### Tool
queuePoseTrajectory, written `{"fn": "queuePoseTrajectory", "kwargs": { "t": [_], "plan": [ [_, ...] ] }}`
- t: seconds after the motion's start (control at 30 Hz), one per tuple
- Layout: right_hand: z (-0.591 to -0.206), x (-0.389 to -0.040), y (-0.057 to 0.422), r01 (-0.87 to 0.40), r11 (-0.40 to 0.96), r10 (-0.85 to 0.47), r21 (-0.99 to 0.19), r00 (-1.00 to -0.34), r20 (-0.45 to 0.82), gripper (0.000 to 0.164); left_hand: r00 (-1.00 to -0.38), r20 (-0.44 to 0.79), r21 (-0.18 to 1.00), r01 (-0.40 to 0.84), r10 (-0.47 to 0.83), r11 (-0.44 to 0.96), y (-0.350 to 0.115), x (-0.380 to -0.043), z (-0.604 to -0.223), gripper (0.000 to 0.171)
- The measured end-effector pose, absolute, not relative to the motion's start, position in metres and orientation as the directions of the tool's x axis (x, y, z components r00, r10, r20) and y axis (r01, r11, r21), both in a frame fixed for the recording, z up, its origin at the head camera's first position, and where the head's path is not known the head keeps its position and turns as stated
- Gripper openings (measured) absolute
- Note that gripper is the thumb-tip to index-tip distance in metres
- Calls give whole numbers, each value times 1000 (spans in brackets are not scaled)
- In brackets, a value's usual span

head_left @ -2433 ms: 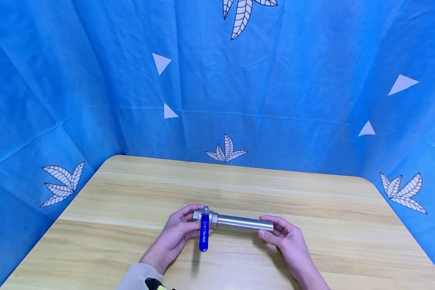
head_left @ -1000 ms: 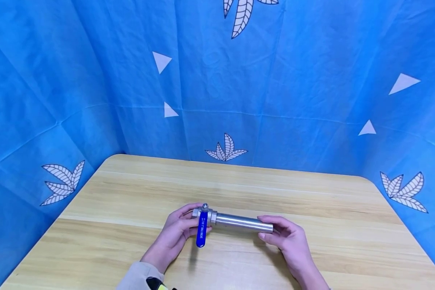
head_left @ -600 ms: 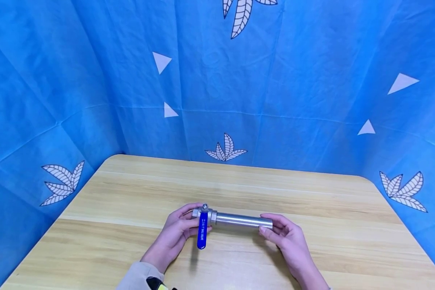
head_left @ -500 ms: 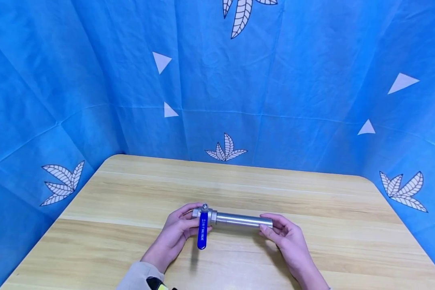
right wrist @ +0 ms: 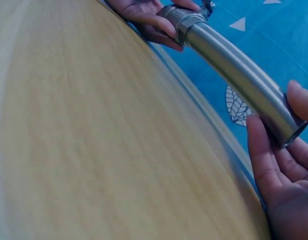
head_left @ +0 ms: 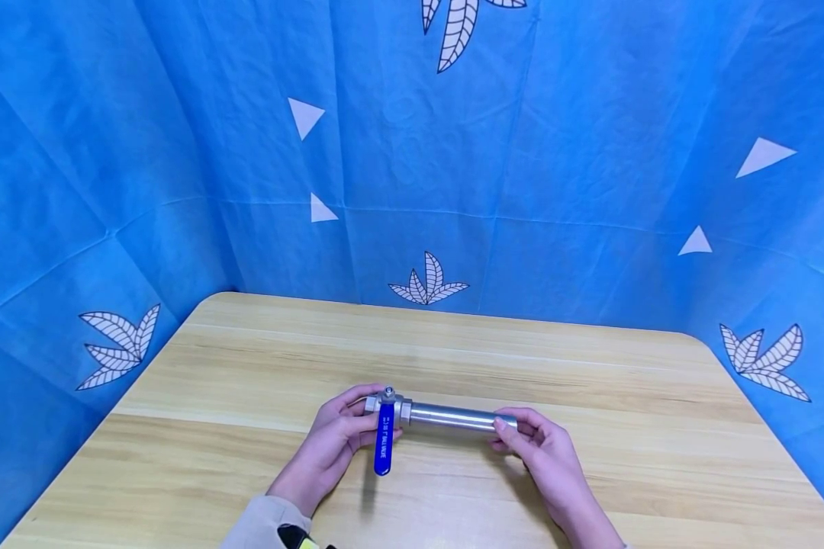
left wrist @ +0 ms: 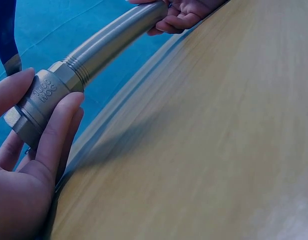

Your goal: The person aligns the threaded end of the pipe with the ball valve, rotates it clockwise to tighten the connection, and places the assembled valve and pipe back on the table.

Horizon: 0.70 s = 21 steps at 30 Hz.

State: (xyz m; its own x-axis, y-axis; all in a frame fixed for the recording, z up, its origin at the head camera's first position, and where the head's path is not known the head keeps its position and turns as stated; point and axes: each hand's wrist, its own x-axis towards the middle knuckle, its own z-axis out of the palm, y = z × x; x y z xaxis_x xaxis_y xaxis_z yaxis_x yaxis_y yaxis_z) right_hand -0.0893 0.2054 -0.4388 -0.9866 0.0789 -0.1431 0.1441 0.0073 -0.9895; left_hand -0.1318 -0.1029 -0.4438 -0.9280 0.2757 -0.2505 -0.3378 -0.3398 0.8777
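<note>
A steel ball valve (left wrist: 46,92) with a blue lever handle (head_left: 384,442) is gripped by my left hand (head_left: 331,442), thumb and fingers around its body. A steel pipe (head_left: 453,416) runs to the right from the valve's end, with some threads (left wrist: 76,70) showing at the joint in the left wrist view. My right hand (head_left: 545,457) holds the pipe's free end, thumb on the near upper side and fingers behind and below. Valve and pipe hang just above the table, nearly level. The lever points toward me. How deep the pipe sits in the valve is hidden.
The wooden table (head_left: 247,366) extends under and around both hands, its far corners rounded. A blue cloth (head_left: 412,152) with white leaves and triangles closes off the back and sides. A sleeve (head_left: 264,522) and a dark strap lie at my left wrist.
My right thumb has shifted from the pipe's lower side up onto its near upper side, the fingers slipping lower behind. The pipe's end tilts up slightly. The left hand keeps its hold.
</note>
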Motion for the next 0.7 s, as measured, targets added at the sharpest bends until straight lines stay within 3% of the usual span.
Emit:
{"fn": "queuePoseTrajectory", "kwargs": {
  "t": [0.17, 0.37, 0.7],
  "plan": [
    [-439, -89, 207, 146, 25, 64, -989, -987, -144, 34, -927, -264, 873, -347, 266, -341, -102, -132, -444, 57],
    [-441, -85, 208, 70, 13, 35, -997, -997, -69, 57, -921, -285, 864, -366, 264, -346, -101, -132, -444, 61],
    [-439, -84, 207, 5, 15, 72, -1000, -997, -4, 55, -923, -273, 871, -356, 269, -338, -102, -132, -443, 60]
  ]
}}
